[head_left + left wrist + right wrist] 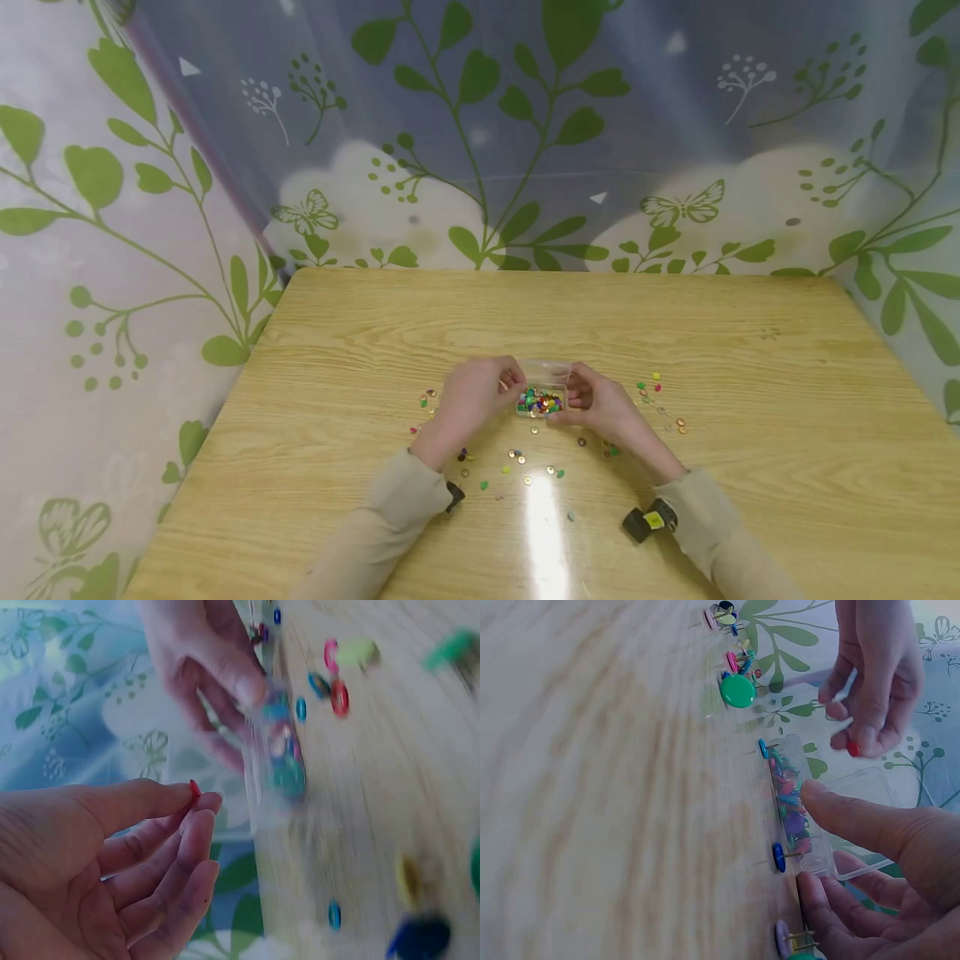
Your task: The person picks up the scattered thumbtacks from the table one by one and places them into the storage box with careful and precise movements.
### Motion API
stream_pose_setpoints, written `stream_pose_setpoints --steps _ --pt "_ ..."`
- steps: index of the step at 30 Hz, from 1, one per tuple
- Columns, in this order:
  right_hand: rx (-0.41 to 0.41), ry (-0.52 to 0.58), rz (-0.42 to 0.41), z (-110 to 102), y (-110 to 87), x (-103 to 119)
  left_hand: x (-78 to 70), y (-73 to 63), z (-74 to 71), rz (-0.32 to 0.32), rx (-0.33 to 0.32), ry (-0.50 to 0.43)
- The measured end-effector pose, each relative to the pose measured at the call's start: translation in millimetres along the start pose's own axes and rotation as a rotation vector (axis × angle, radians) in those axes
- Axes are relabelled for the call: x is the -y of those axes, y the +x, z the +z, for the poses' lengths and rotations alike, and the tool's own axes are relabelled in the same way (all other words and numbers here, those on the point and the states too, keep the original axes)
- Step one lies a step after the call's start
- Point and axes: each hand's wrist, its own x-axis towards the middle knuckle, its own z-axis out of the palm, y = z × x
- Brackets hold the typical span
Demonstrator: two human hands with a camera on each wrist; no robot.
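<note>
Left hand (478,392) pinches red tack (853,748) between thumb and forefinger. Box (817,859) sits on bench (337,350) between hands, long axis left to right, lid (545,371) raised along far side. Right hand (606,408) grips box's right end. Red tack held above bench near left end, apart from box; box lies below and to right of left fingertips. Loose tacks (528,481) scattered around.
</note>
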Motion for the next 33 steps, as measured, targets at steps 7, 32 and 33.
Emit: stream_pose_setpoints --steps 7,32,33 --pt "0.005 -0.002 0.002 -0.6 -0.3 -0.4 -19.1 10.3 15.8 0.021 0.013 -0.017" --pt "0.013 0.021 -0.008 0.2 0.7 -3.6 37.7 -15.5 -28.9 -0.181 -0.126 -0.060" --pt "0.014 0.022 -0.011 0.4 0.6 -3.5 43.2 -18.0 -32.0 -0.198 -0.137 -0.058"
